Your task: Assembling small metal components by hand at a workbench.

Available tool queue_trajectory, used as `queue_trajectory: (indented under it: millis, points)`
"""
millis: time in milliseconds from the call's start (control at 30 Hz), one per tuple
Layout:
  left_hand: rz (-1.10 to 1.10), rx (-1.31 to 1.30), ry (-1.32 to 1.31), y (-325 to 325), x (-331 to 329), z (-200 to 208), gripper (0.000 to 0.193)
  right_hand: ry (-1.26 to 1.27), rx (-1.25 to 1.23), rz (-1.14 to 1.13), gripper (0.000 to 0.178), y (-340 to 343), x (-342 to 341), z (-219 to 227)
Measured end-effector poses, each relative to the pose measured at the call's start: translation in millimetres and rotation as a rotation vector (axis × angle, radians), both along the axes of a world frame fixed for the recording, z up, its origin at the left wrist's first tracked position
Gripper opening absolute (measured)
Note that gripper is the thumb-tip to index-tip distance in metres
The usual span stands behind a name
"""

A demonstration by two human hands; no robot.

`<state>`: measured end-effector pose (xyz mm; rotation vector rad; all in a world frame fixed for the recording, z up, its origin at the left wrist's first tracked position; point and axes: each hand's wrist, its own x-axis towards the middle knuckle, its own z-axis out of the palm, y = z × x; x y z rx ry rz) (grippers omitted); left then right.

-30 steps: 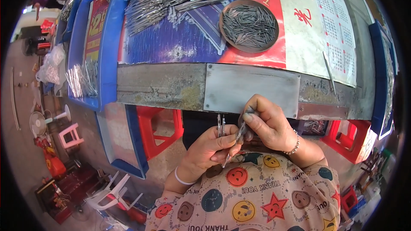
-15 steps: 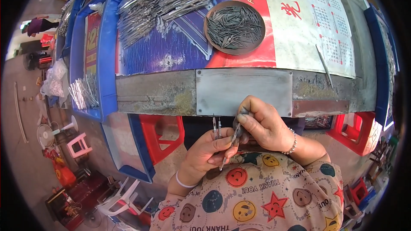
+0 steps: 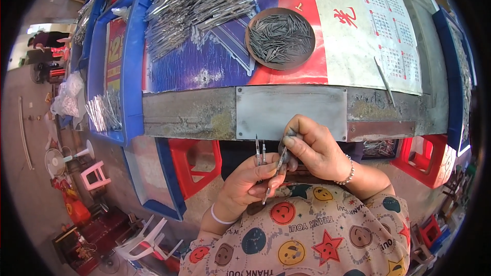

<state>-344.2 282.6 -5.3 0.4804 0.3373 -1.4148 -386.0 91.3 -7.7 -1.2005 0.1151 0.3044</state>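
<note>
My left hand [image 3: 241, 183] is closed around several slim metal rods [image 3: 258, 147], two of which stick up with pointed tips. Another slim metal rod [image 3: 282, 159] slants between both hands. My right hand [image 3: 319, 149], its thumb and fingertips dark with grime, pinches the upper end of that slanted rod. Both hands are just below the bench's front edge, near a flat grey metal plate [image 3: 291, 112] fixed there. Beyond the plate sits a round brown bowl [image 3: 280, 66] full of dark pointed metal pieces [image 3: 281, 38]. My fingers hide parts of the held rods.
A heap of silver rods [image 3: 199, 0] covers the bench's far left. A blue tray [image 3: 134, 66] with rods stands left; another blue tray [image 3: 450, 61] is at right. A thin metal tool [image 3: 384, 79] lies on the calendar sheet. Red stools [image 3: 420, 161] flank me below the bench.
The view has shifted slightly, so the bench appears a little lower. Both hands keep almost the same pose and hold on the rods.
</note>
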Motion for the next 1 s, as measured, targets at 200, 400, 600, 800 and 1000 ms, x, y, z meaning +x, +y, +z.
queue_trajectory:
  millis: [200, 400, 600, 800, 1000]
  points:
    - [0.017, -0.013, -0.075, -12, 12, 8, 0.026, -0.01, 0.159, -0.196, 0.01, -16, 2, 13]
    - [-0.011, 0.061, -0.507, -31, 59, 47, 0.015, -0.224, -0.228, -0.524, 0.015, -53, -22, -1]
    - [-0.149, 0.302, -1.405, -121, 152, 72, 0.017, -0.392, -0.617, -0.601, 0.017, -80, -38, -24]
    - [-0.401, 0.729, -2.606, -232, 236, 41, 0.017, -0.482, -0.642, -0.543, 0.019, -84, -32, -21]
    - [-0.657, 0.808, -2.758, -277, 276, 11, 0.018, -0.513, -0.553, -0.551, 0.021, -86, -32, -22]
